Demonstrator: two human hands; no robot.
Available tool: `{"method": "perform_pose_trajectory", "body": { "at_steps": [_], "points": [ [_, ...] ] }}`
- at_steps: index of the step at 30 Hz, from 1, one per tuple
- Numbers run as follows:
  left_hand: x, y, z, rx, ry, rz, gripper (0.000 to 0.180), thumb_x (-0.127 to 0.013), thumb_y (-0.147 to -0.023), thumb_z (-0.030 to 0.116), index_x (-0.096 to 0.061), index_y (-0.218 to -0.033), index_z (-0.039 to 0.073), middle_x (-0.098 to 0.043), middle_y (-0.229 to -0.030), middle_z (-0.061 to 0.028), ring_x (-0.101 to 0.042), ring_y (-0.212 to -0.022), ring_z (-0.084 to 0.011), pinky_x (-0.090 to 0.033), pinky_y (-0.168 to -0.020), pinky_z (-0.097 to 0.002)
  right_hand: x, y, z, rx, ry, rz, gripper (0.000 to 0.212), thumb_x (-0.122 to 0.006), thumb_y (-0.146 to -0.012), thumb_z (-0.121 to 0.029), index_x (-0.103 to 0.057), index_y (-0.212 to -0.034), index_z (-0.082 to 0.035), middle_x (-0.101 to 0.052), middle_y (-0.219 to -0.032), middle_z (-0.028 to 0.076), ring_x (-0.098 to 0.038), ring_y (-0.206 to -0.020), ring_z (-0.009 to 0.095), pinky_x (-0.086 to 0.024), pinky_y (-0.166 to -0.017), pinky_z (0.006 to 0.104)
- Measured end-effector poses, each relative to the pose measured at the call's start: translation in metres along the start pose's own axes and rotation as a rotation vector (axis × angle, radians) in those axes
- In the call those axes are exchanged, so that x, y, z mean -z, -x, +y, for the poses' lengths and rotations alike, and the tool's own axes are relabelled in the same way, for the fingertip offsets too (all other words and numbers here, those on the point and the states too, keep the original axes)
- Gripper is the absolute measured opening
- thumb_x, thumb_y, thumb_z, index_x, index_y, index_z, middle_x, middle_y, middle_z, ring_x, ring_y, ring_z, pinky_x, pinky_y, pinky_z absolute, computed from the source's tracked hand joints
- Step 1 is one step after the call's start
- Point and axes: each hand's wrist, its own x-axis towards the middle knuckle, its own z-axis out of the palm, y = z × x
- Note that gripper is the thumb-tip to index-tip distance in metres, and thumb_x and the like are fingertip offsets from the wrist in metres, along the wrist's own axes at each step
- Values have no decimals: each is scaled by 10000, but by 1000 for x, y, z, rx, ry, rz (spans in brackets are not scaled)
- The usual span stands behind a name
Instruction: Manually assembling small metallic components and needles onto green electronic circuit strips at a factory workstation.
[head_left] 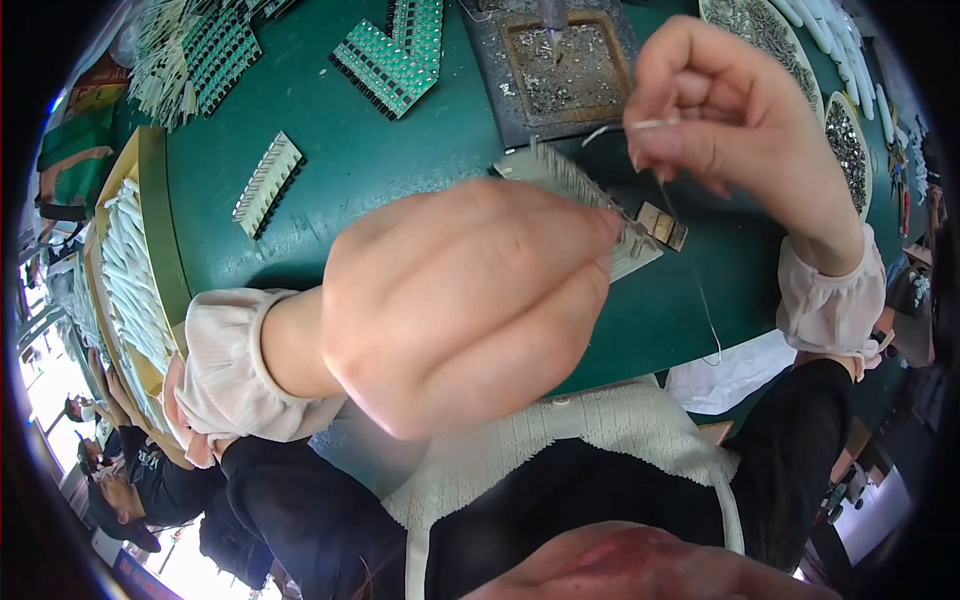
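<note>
My left hand [470, 300] is in the middle, its back toward me and its fingers curled and mostly hidden. Its fingertips close on the near end of a circuit board strip [572, 178] edged with a row of metal pins. That strip lies over a pale flat plate [635, 257] on the table. Above and to the right, my right hand [715, 120] pinches a thin wire [703, 290] between thumb and index finger. The wire trails down to the table edge; a short whitish end curves out to the left of the fingers. Beside the plate sits a small tan block [662, 226].
A soldering tip [553, 14] points down over a dark tray [497, 60] holding metal scraps. Green circuit boards [390, 70] and another pinned strip [268, 185] lie on the green table [330, 170]. A box of white tubes [150, 200] stands left; dishes of small parts [847, 150] stand right.
</note>
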Motion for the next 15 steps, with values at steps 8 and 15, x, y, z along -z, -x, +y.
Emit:
{"method": "perform_pose_trajectory", "body": {
  "at_steps": [8, 15],
  "points": [
    [5, -8, -15, 862, 614, 143, 201, -661, -857, -100, -607, -1034, -21, -693, -920, -93, -664, -815, -137, -555, -731, -217, -13, 12, -15, -1, -91, 235, 103, -656, -929, -42, -589, -949, 33, -665, -701, 75, -596, -577, 84, -432, -501, 222],
    [12, 1, -41, 1242, 951, 170, 151, -652, -926, 32, -617, -1073, 40, -685, -918, -13, -666, -811, -75, -583, -719, -222, -14, 9, -14, 151, 82, 275, 100, -649, -933, -40, -581, -951, 31, -662, -700, 72, -594, -573, 81, -429, -499, 215]
  ]
}}
